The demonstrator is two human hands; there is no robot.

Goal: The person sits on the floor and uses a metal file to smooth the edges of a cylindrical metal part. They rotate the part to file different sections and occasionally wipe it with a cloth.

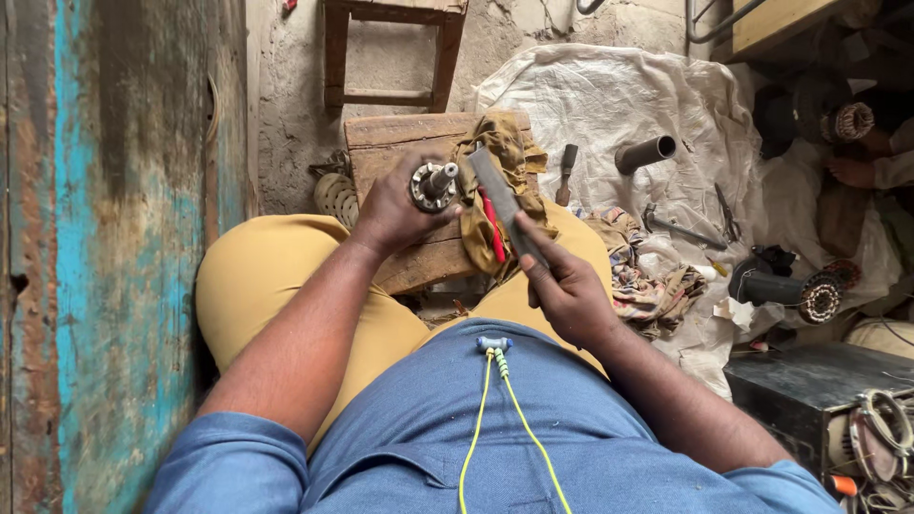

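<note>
My left hand [392, 211] grips a small metal rotor with a shaft [435, 183], held up over a worn wooden block [400, 133]. In my right hand [562, 286] is a flat grey metal file [500, 195], its tip slanting up toward the rotor and ending just right of the shaft. A dirty yellow-brown rag [495, 143] with a red-handled tool [493, 227] lies on the block behind the file. My knees in tan trousers [276, 276] frame the block.
A white sheet [609, 105] on the floor carries a metal pipe [645, 152], a hammer [566, 171], pliers [728, 214], rags and wound motor parts [804, 290]. Another person's hand [852, 171] is at the right edge. A peeling blue door [105, 238] stands left; a wooden stool [390, 48] ahead.
</note>
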